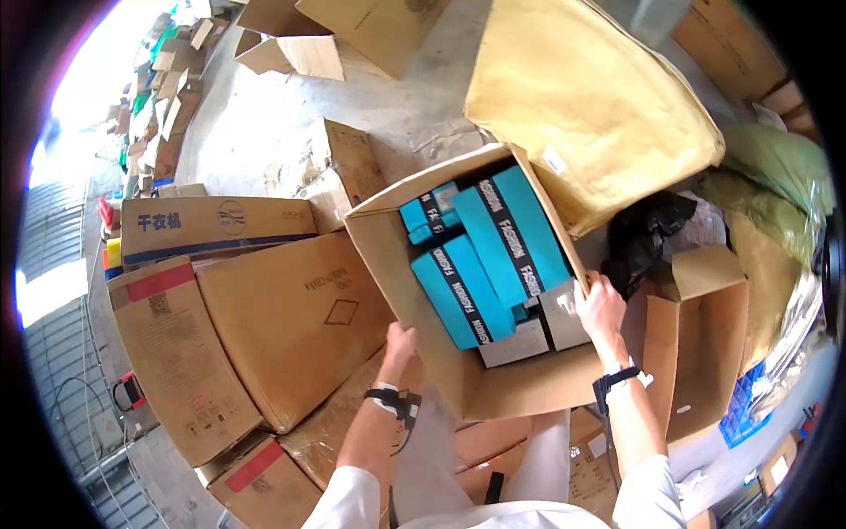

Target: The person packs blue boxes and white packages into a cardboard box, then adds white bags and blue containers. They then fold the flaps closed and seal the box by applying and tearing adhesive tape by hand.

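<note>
An uncovered cardboard box [493, 401] is tilted in front of me, between my two hands. Inside it lie several teal boxes [507, 238] with black bands that read FASHION, and white-grey box sides [515, 344] show below them. My left hand [401, 342] is closed at the left wall of the carton. Over the right edge, my right hand [601, 309] is curled with its fingers gripping the rim. Both wrists wear black straps. The carton's underside is hidden from view.
Large closed cartons [295, 317] are stacked at my left. A big yellow wrapped package [590, 106] stands beyond the box. At right are an open carton [705, 344], a black plastic bag [648, 234] and a blue crate [743, 410]. More cartons [352, 35] lie farther back.
</note>
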